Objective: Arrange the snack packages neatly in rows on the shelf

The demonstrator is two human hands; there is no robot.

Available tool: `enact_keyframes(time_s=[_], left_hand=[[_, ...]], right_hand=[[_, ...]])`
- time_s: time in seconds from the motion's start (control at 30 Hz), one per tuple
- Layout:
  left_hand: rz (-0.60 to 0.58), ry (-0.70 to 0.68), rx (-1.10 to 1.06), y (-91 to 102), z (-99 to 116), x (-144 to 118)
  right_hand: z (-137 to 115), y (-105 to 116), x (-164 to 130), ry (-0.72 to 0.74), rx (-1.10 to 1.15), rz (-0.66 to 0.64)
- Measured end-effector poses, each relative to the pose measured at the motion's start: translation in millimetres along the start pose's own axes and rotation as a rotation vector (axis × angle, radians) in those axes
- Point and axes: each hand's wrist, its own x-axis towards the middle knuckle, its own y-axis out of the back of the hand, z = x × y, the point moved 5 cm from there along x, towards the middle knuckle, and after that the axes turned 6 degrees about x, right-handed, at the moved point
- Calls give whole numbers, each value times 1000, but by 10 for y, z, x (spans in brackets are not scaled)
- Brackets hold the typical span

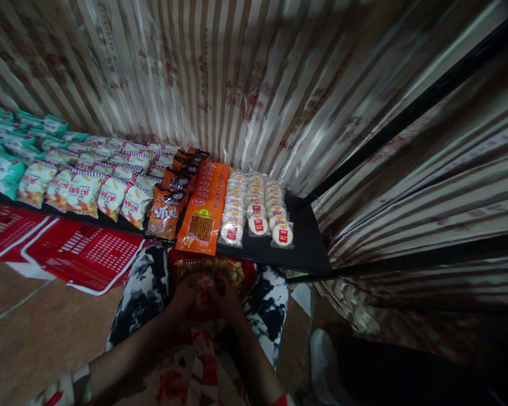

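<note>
My left hand point(185, 294) and my right hand point(225, 294) meet low between my knees, over a red basket point(245, 272) filled with small snack packets. Both hands close around a small packet point(205, 295) with red and pale print; its details are too dark to read. Just beyond the hands a black shelf point(305, 248) carries rows of goods: round white cakes in clear wrap point(258, 210), flat orange packets point(204, 217), dark orange bags point(166, 210) and white-and-orange snack bags point(110, 194).
Teal bags point(6, 169) fill the shelf's far left. Red plastic baskets point(87, 254) lie on the brown floor at left. A striped curtain point(245, 79) backs the shelf. A white shoe point(322, 355) shows at lower right.
</note>
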Motion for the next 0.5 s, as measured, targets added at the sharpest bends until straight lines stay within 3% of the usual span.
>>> enact_keyframes(time_s=[0.23,0.37,0.5], left_hand=[[-98,-48,-13,-72,146,-54],[-156,-118,25,-133,315,-100],[-135,-148,47,-198,458,-135]], right_hand=[[-72,153,-88,1,-92,-81],[-100,301,-106,24,-69,-55],[-146,451,-101,38,-53,-13]])
